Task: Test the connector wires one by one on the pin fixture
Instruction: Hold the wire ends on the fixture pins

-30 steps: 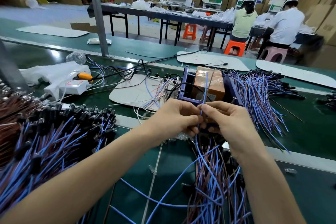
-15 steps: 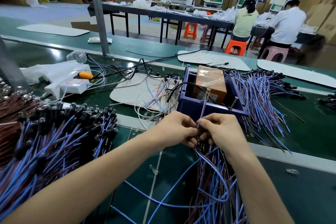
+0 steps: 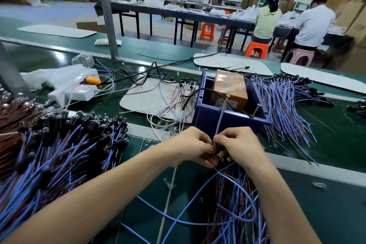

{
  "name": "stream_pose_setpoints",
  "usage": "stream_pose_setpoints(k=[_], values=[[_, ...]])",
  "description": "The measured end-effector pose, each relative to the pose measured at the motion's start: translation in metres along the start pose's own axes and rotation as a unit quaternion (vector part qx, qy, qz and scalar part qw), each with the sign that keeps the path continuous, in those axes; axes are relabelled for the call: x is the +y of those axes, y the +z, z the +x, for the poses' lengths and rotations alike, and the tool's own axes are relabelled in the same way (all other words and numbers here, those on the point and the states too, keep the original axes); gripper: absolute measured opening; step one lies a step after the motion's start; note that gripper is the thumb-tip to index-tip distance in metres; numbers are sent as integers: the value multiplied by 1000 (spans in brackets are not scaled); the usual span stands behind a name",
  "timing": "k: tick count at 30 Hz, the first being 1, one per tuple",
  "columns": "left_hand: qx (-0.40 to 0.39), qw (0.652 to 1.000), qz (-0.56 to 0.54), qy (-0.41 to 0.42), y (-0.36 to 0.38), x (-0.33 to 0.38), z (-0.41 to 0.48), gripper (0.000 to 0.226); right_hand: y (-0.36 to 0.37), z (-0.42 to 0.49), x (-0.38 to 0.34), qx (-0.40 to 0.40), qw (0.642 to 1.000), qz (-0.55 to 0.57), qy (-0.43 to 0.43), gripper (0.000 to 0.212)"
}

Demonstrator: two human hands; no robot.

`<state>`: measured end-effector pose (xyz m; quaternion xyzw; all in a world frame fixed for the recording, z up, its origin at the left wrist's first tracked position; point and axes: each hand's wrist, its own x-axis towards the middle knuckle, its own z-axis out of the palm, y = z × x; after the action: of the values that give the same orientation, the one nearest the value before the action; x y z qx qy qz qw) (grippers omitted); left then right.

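Note:
A dark blue box point(image 3: 227, 123) with an orange block point(image 3: 229, 87) inside is the pin fixture; two metal screw pins point(image 3: 225, 101) stick up at its near wall. My left hand point(image 3: 194, 147) and my right hand point(image 3: 237, 144) meet just in front of it and both pinch one blue connector wire point(image 3: 218, 123). The wire's upper end reaches up to the left pin. Its lower part loops down toward me over a loose bundle of blue and brown wires point(image 3: 235, 210).
A large pile of blue and brown wires with black connectors point(image 3: 59, 144) lies at the left. Another wire heap point(image 3: 285, 101) spreads right of the box. A white power strip point(image 3: 79, 91), tangled white leads point(image 3: 168, 105) and grey pads sit behind. Two people sit at a far table.
Both hands with the pinched wire have drawn back from the fixture toward me, so the box's near wall and pins are now uncovered. The wire's tip stays up at the left pin.

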<state>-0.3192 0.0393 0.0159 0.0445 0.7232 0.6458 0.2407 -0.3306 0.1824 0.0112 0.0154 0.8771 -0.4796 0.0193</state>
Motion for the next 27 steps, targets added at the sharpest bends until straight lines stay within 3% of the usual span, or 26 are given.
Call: stream_pose_setpoints(k=[5,14,19,27], values=[[-8,1000,-2,-12,0,-1,0,22,-1,0,1,-19,1000,13,3,18],[-15,999,-33,-21,3,0,1,17,1,2,-1,94,988,111,-48,16],[-3,999,-38,-19,2,-2,3,20,-3,1,-3,129,978,157,-42,15],[39,998,-33,25,2,-6,3,18,-8,7,7,161,978,134,14,16]])
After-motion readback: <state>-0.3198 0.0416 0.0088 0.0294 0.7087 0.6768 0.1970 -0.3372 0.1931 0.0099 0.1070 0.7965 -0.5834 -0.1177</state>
